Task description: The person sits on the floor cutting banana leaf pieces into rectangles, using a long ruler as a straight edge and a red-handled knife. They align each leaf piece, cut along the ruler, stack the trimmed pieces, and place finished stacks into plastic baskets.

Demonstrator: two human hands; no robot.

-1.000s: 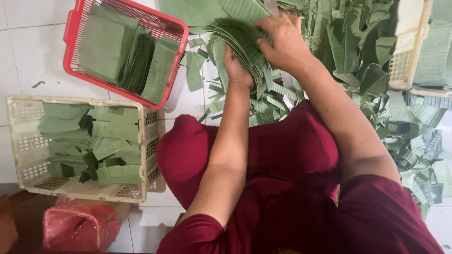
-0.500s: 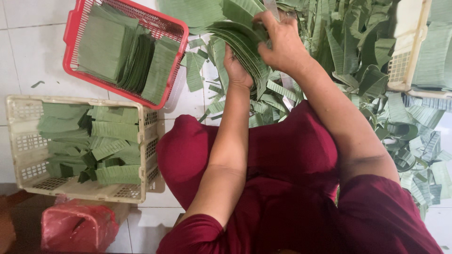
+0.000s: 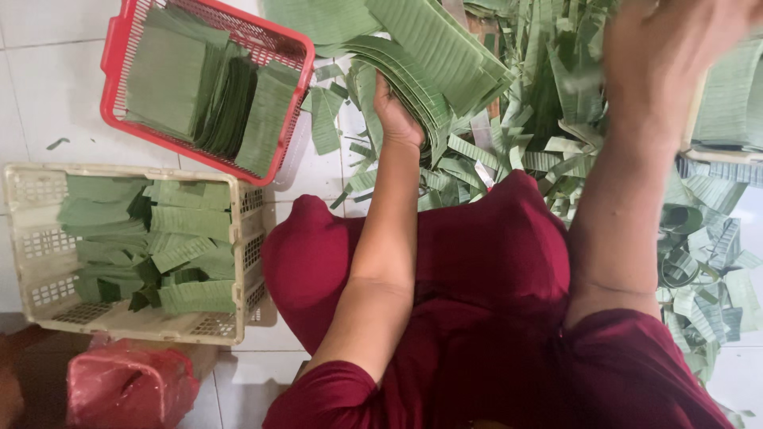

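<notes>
My left hand grips a thick stack of cut green leaf pieces from below, holding it up over the floor in front of my knees. My right hand is raised at the upper right, blurred, fingers apart, apart from the stack and holding nothing that I can see. It hovers over a heap of green leaf strips and trimmings.
A red plastic basket at the upper left holds stacked flat leaf squares. Below it a cream basket holds folded leaf pieces. A red plastic bag lies at the lower left. Scraps cover the white tiled floor at the right.
My right hand has let go of the leaf stack and swung away to the right. My left hand still holds the stack.
</notes>
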